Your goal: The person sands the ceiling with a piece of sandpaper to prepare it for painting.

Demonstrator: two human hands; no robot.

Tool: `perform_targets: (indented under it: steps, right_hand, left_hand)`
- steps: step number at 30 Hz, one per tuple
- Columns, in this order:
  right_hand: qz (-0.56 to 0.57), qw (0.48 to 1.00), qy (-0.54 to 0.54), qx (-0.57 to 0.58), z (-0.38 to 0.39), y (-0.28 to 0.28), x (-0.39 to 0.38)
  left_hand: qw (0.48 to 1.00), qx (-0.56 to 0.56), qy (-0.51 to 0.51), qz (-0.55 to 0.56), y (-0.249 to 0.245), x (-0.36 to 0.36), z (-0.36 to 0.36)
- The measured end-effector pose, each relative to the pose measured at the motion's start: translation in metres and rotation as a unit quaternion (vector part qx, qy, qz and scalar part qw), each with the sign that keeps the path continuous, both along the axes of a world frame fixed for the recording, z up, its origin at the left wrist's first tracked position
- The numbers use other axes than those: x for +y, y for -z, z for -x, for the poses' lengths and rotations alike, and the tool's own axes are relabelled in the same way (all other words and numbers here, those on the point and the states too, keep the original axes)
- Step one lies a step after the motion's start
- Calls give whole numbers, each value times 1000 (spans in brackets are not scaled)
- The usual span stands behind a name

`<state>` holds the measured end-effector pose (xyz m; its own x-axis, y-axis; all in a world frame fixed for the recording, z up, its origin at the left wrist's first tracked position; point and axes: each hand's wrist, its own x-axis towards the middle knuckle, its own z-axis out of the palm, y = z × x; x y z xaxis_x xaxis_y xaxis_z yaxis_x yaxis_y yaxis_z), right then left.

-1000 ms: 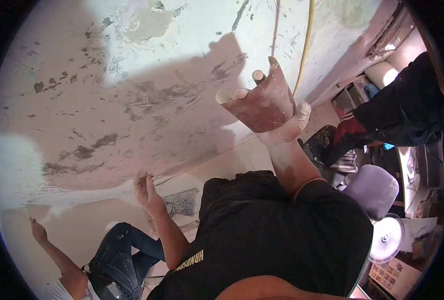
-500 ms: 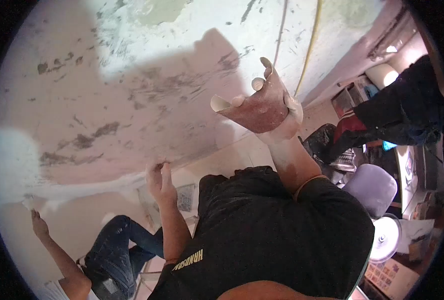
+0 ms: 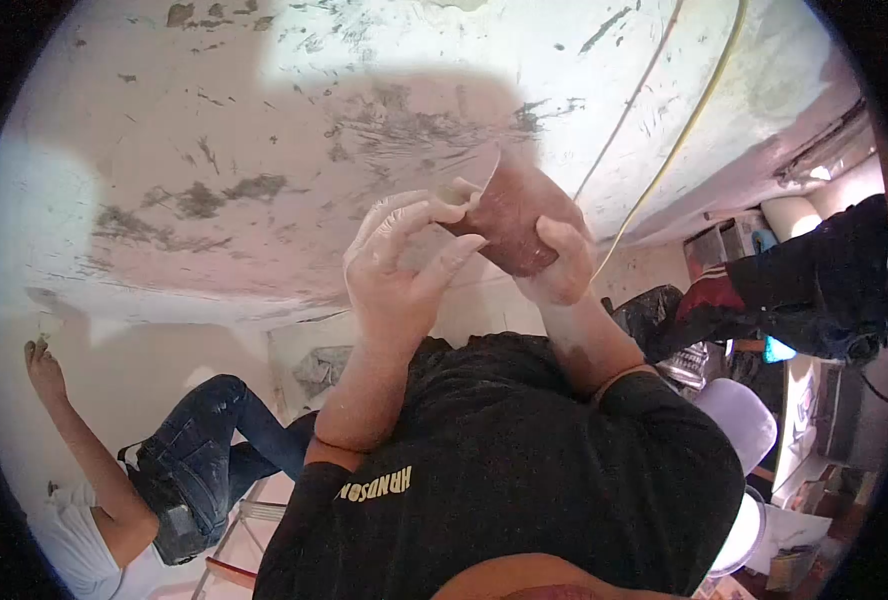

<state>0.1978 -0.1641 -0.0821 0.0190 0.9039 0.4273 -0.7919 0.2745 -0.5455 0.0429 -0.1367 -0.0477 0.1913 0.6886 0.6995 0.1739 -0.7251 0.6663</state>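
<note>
A reddish-brown sheet of sandpaper (image 3: 519,215), bent into a curve, is held up in front of the wall. My right hand (image 3: 564,265) grips its right side, the thumb lying across the rough face. At the sheet's left edge is my left hand (image 3: 394,255), its curled fingers and its thumb on either side of the corner. Pale dust coats both hands. Behind the sheet, part of the fingers is hidden.
The whitish wall (image 3: 294,240) has dark scuffs, and a yellow cable (image 3: 694,125) runs along it. At lower left, another person (image 3: 214,430) in jeans raises a hand to the wall. A purple-grey chair back (image 3: 744,425) and dark clothing (image 3: 814,270) are at right.
My left hand has come up and right from beside my body to the sandpaper's left edge. The sheet is turned and more folded. The other person's hand has moved slightly.
</note>
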Motion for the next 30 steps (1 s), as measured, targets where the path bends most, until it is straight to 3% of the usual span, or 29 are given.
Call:
perform_targets:
  steps: [2,6,12,14,21,26,30]
  right_hand:
    - [9,1000,-2,-19,7,5,-6]
    - [23,996,-8,-81,5,20,-13]
    - [97,993,-43,-43,16,15,-12]
    - [124,987,-8,-102,14,26,-9]
    - [120,989,-15,-88,13,31,2]
    - [145,989,-20,-17,15,26,11]
    - [145,987,22,-65,12,34,12]
  left_hand:
    - [996,-41,10,82,8,2,4]
    - [992,-48,64,101,25,11,15]
    - [993,64,2,102,32,18,31]
    - [992,61,11,108,39,20,32]
    - [989,74,-35,124,33,22,27]
    - [989,129,-49,47,35,31,26]
    - [991,102,-71,41,41,35,27]
